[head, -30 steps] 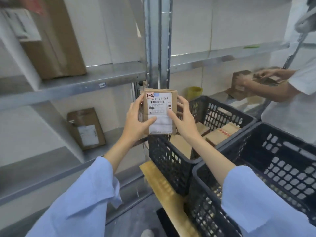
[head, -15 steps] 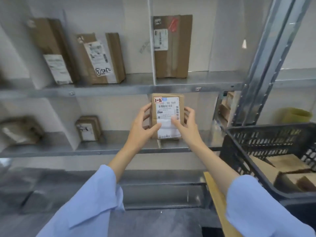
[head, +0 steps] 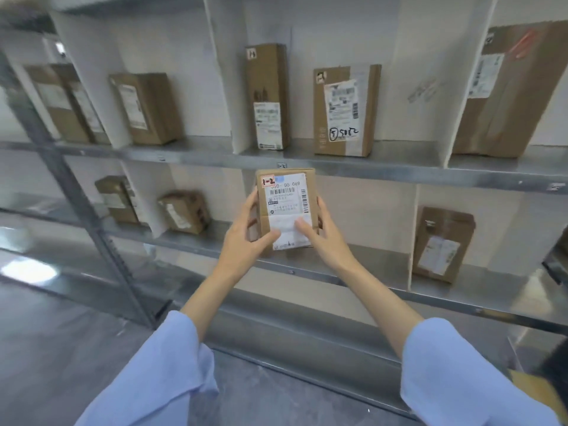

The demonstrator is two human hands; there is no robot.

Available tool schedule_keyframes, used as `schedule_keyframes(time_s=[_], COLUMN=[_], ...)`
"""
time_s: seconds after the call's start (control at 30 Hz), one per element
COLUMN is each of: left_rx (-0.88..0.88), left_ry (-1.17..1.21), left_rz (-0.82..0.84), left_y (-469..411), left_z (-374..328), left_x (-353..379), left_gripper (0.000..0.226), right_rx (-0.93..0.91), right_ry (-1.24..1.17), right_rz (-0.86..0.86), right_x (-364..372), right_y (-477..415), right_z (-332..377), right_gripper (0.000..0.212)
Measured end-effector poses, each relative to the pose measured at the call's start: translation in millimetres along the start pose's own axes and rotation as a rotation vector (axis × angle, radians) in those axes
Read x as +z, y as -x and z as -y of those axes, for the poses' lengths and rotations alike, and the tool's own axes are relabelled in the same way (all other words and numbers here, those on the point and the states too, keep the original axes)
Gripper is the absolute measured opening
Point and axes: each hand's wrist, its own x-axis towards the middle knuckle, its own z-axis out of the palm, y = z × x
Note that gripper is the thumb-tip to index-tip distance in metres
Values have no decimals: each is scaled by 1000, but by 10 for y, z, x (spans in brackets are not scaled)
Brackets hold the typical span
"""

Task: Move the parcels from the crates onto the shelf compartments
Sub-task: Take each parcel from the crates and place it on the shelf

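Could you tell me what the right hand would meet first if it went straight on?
The right hand, gripping the labelled parcel, points into a lower shelf compartment; the way looks free up to its back wall, though depth is unclear.

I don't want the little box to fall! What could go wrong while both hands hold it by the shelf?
1. The left hand and right hand grip the parcel low down, its top free, so it might tip or slip.
2. It seems not yet set on the shelf; letting go now would likely drop it.
3. Its red tag reads 1-2; it could end up in a wrong compartment.
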Motion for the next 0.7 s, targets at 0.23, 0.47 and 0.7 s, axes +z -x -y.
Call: schedule_keyframes(time_s=[0.23, 0.47, 0.7], left_rx=[-21, 13, -9], left_ry=[-122, -218, -223], left_rz=[-93, -132, -192], left_y=[-90, -187, -300], left_z=[360, 643, 867], left_x=[-1263, -2186, -2609], left_gripper=[87, 87, 88], right_rx=[-106, -100, -142], right_ry=[20, 0, 43], right_rz=[78, 109, 152], right_x=[1191, 2046, 2501], right_y=[-499, -910, -1281], right_z=[444, 652, 724], right_gripper=[83, 70, 76])
